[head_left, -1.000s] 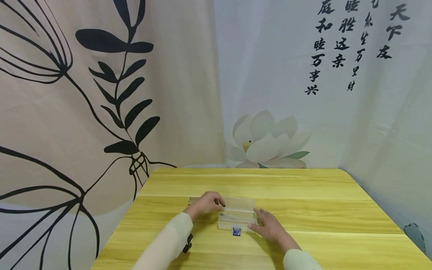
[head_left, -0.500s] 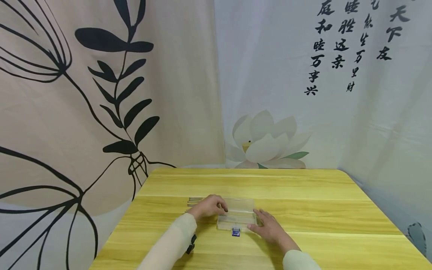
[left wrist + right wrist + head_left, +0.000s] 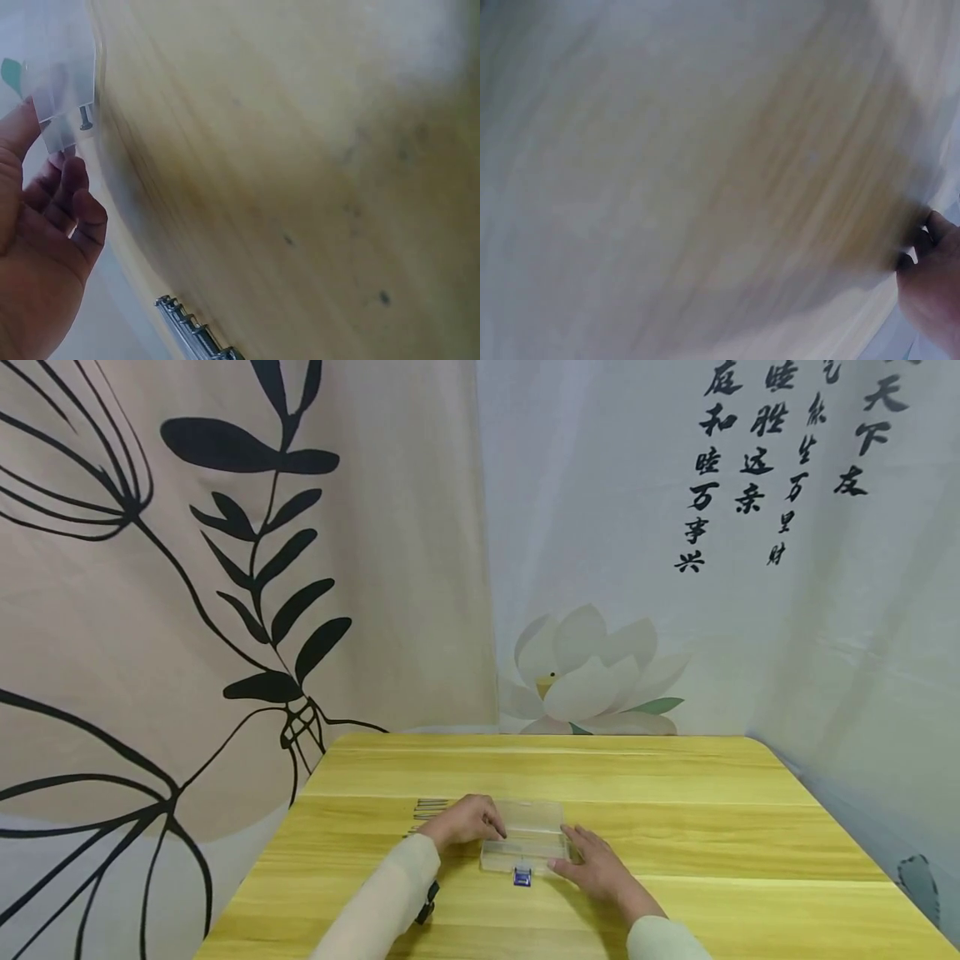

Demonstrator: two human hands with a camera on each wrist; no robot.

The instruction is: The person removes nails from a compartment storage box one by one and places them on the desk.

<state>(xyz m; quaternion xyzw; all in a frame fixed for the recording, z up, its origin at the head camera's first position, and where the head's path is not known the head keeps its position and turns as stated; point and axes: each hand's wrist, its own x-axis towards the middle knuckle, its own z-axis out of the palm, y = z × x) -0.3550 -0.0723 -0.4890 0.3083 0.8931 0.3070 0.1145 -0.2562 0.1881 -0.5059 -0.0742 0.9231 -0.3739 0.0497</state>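
A clear plastic box [image 3: 502, 859] lies on the table with its lid [image 3: 530, 814] raised toward the back. A blue latch [image 3: 522, 877] juts from its front. My left hand [image 3: 471, 820] reaches over the box's left end, fingers bent and tips low beside the compartment. In the left wrist view, a metal nail or screw [image 3: 85, 118] shows at the clear plastic, near the thumb; whether the fingers pinch anything is hidden. My right hand [image 3: 597, 864] holds the box's right end, thumb at the front and fingers toward the back. The right wrist view shows only part of it.
Several thin metal nails or screws [image 3: 431, 804] lie in a row left of the box, partly behind my left wrist. Their heads [image 3: 171, 303] show in the left wrist view. The wooden table [image 3: 675, 827] meets a printed curtain [image 3: 420, 568] at the back.
My left hand has shifted slightly right and lower, into the box's left end. More of the metal row now shows beside the wrist. The right hand stays at the box.
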